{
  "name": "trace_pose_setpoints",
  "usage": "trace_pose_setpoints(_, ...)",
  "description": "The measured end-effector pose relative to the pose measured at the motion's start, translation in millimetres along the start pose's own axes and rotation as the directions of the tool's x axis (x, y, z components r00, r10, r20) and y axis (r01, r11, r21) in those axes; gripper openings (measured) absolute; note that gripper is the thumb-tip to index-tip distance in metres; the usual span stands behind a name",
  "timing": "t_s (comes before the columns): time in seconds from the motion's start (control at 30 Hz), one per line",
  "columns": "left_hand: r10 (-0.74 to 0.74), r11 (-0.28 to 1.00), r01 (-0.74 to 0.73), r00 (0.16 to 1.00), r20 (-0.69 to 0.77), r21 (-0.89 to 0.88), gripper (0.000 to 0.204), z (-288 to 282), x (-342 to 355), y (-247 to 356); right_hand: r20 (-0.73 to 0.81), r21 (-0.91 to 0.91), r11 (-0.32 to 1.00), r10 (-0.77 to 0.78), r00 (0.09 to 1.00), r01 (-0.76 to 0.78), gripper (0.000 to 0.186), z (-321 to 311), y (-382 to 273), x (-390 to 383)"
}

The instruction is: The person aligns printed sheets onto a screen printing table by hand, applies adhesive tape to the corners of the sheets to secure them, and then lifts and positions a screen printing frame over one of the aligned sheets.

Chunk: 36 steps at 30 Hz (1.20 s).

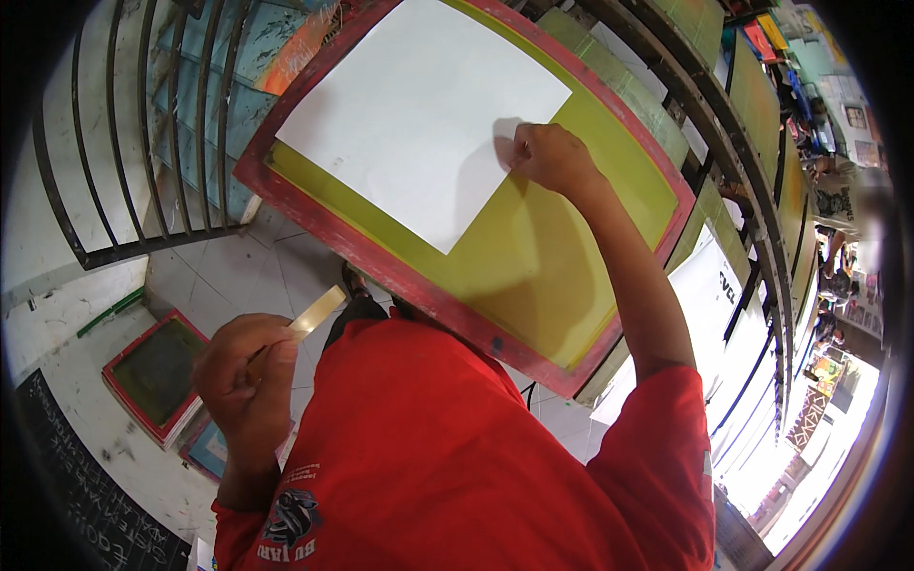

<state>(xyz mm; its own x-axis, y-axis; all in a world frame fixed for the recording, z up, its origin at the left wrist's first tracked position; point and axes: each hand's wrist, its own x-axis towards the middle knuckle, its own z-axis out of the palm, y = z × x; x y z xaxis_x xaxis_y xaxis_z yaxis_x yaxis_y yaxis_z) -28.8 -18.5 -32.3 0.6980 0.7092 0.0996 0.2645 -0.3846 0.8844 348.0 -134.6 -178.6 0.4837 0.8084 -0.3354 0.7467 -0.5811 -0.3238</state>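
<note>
A screen-printing frame [447, 309] with red wooden sides and yellow-green mesh lies tilted in front of me. On its mesh rests a large white sheet of paper [409, 105], covering the upper left part. My right hand [562, 160] is closed at the sheet's right edge, fingertips down against the paper or mesh; whatever they pinch is hidden. Off the frame's near left side, my left hand [249, 371] pinches a short strip of tan tape [318, 311] between thumb and forefinger, and the strip sticks out to the upper right.
Left of the frame stands a dark metal grille [157, 238]. Smaller red-edged screens [157, 371] lean by the wall below it, near a blackboard [86, 485]. At the right is a metal rack [776, 238] with more screens and white sheets. Several people are in the far right background.
</note>
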Motion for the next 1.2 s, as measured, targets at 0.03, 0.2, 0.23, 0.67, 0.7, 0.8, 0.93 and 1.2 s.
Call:
trace_pose_setpoints(0.03, 0.001, 1.0, -0.001, 1.0, -0.004, -0.004, 0.008, -1, 0, -1, -0.05, -0.048, 0.998, 0.042, 0.998, -0.044, 0.033, -1, -4, -1)
trace_pose_setpoints(0.2, -0.066, 0.997, 0.067, 0.997, 0.028, -0.024, 0.006, -7, -2, -1, -0.088, -0.15, 0.98, 0.122, 0.989, -0.134, 0.057, -6, 6, 6)
trace_pose_setpoints(0.23, -0.083, 0.996, 0.084, 0.996, 0.035, -0.027, 0.006, -8, -2, -2, -0.091, -0.122, 0.985, 0.113, 0.989, -0.124, 0.059, -4, 17, 8)
trace_pose_setpoints(0.67, 0.074, 0.985, -0.033, 0.969, 0.236, -0.172, 0.002, -42, -3, -36, -0.252, 0.202, 0.9, 0.428, 0.868, -0.385, 0.056, 31, -29, -65)
trace_pose_setpoints(0.7, 0.099, 0.982, -0.052, 0.96, 0.261, -0.183, 0.002, -44, -1, -38, -0.295, 0.284, 0.902, 0.406, 0.865, -0.326, 0.053, 32, -37, -80)
trace_pose_setpoints(0.8, 0.192, 0.965, -0.131, 0.942, 0.275, -0.227, 0.003, -43, 1, -43, -0.339, 0.561, 0.815, 0.387, 0.858, -0.145, 0.044, 46, -77, -140)
trace_pose_setpoints(0.93, 0.411, 0.906, -0.27, 0.747, 0.523, -0.327, 0.004, -24, 5, -44, -0.354, 0.858, 0.443, 0.147, 0.924, 0.258, 0.037, 72, -194, -219)
trace_pose_setpoints(1.2, 0.257, 0.91, 0.295, 0.148, 0.955, -0.291, 0.008, 32, -26, -40, -0.384, 0.882, 0.411, 0.342, 0.858, 0.231, 0.017, 122, -252, -308)
